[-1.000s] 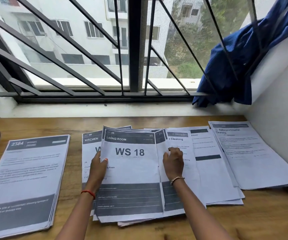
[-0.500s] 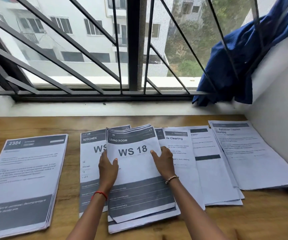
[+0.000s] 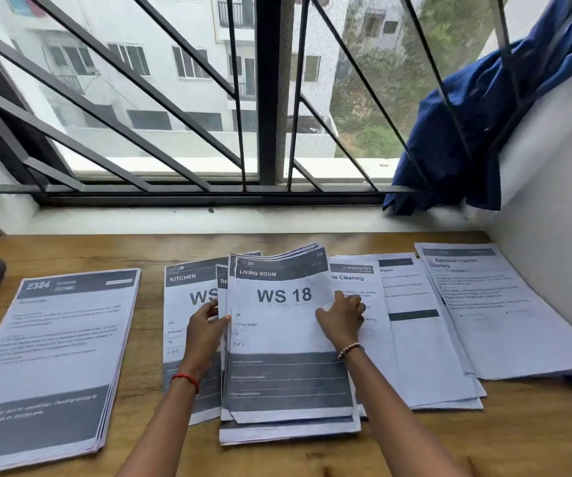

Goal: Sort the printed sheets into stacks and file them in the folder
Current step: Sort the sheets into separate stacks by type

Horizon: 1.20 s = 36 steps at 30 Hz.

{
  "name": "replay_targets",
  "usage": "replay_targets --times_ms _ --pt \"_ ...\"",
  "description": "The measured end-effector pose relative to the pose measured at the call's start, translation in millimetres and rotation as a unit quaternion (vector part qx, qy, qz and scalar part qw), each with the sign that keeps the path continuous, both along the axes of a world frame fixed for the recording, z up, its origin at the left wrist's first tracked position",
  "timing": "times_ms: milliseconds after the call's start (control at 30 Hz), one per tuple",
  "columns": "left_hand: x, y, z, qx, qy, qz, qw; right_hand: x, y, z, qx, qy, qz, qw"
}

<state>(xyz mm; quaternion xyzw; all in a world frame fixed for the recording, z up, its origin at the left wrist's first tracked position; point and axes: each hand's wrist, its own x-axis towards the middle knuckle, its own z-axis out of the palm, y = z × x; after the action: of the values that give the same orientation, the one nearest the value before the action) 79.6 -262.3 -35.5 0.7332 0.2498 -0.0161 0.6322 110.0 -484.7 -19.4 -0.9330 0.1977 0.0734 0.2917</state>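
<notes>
Our left hand (image 3: 205,330) and right hand (image 3: 341,321) curl round the side edges of the WS 18 pile (image 3: 284,339). Bare table (image 3: 484,442) shows near us.

Below, brown wood-grain tabletop (image 3: 535,442) butting a white painted window sill (image 3: 209,220). Above, dark grey metal window grille (image 3: 267,98) of slanted bars, daylight through it. Outside, white apartment block (image 3: 181,36) and green trees (image 3: 381,80). Crumpled blue cloth (image 3: 467,132) in the right corner, beside plain white wall (image 3: 553,235).

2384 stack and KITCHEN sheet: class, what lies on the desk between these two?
Nothing lies there. The head view shows only a strip of bare wooden desk between the 2384 stack and the KITCHEN sheet.
</notes>
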Motion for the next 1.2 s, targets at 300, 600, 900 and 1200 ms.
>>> replay_targets --times_ms 300,600,900,1200 --pt "-12.6 -7.6 0.8 0.055 -0.030 -0.035 0.997 -8.9 29.7 2.4 0.053 -0.120 0.078 0.988" --pt "-15.8 -1.6 3.4 0.088 -0.024 -0.018 0.996 -15.8 39.5 2.4 0.117 -0.200 0.158 0.960" --pt "-15.9 25.3 14.1 -0.195 -0.015 0.007 0.981 -9.2 22.7 16.3 0.342 -0.203 0.037 0.917" --pt "-7.1 13.5 66.6 -0.168 -0.138 -0.045 0.975 -6.1 24.0 62.4 0.410 -0.175 0.042 0.894"
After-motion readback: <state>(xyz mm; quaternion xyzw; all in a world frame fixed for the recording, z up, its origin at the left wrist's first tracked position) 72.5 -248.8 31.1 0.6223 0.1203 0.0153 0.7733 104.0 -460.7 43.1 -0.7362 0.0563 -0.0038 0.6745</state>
